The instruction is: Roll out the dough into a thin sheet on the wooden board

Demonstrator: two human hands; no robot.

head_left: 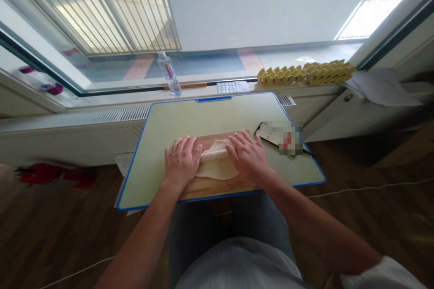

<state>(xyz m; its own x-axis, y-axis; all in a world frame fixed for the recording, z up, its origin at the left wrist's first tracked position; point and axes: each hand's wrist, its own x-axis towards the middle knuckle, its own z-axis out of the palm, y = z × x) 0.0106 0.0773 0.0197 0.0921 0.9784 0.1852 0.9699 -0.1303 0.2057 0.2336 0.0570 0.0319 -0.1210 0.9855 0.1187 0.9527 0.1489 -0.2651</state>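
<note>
Pale dough (219,170), thin and wavy-edged, lies on the wooden board (210,187), light rolling pin (214,155) right across it! Left hand (182,159) and right hand (249,156), flattened, fingers outstretched, palms down over the pin's ends, seemingly without gripping; the contact's hidden. Beneath, the blue-rimmed table (179,115), phone (269,134) over to the right.

Hands (183,157) (249,156) on rolling pin (214,155)

Open lane over table (203,115) left of board (217,186); phone (268,134) blocks right side, 1 bottle (169,73) stands beyond far edge.
</note>
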